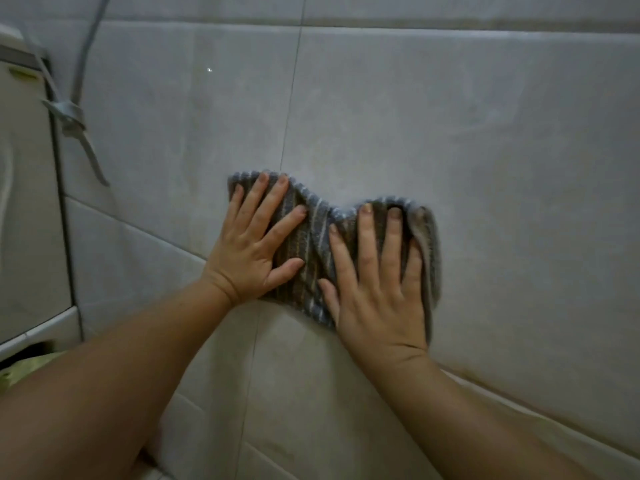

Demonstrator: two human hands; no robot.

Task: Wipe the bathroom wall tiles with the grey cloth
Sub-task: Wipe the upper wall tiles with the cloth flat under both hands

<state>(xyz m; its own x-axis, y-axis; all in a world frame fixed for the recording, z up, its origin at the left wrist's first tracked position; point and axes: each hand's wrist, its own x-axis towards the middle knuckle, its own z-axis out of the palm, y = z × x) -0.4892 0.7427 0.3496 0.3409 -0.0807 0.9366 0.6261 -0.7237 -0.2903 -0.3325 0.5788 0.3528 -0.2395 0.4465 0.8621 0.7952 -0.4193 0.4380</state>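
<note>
- Both forearms reach up from the bottom of the view; the left hand and right hand lie flat with fingers straight and spread, gripping nothing, pressing the cloth to the wall
- The striped grey cloth sits bunched between the palms on the wall tiles; its right edge curls over the right hand's outer finger
- Risk: the bunched fold could slip from under flat palms and drop; a wide leftward stroke could snag the hose
</note>
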